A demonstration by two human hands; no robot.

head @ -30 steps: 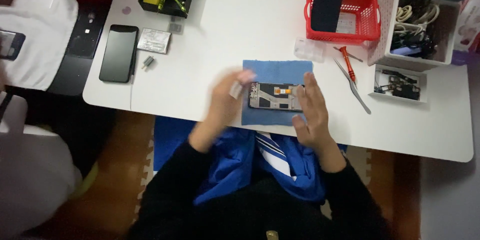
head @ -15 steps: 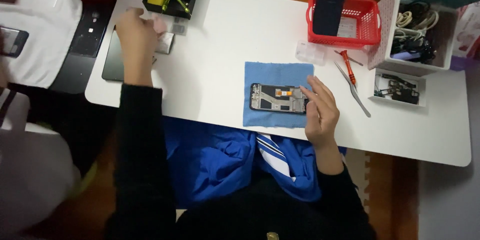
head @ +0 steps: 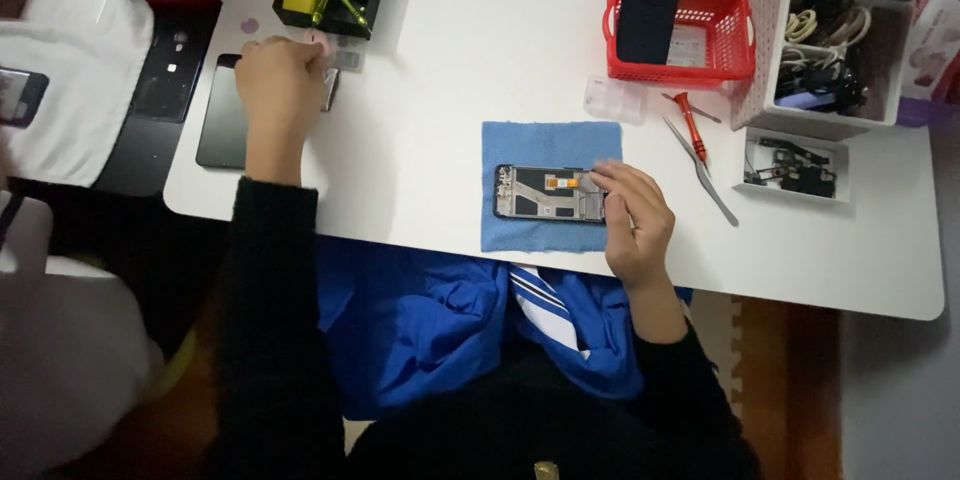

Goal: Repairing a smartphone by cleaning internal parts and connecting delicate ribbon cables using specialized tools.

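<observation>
Two hands at work on a white table (head: 450, 70). Small grey packet (head: 345, 62) lies flat just beyond the left fingers, before a black tray (head: 375, 2). Red basket (head: 735, 45) and clear box (head: 615, 100) sit beyond the right fingers. Bare tabletop between the hands; table edge close under the right wrist. Left hand (head: 280, 85) reached far out, fingers curled together over something small; cannot tell what. Right hand (head: 630, 215) fingers bunched, tips touching the right end of the opened phone (head: 545, 193) on a blue cloth (head: 550, 140).
</observation>
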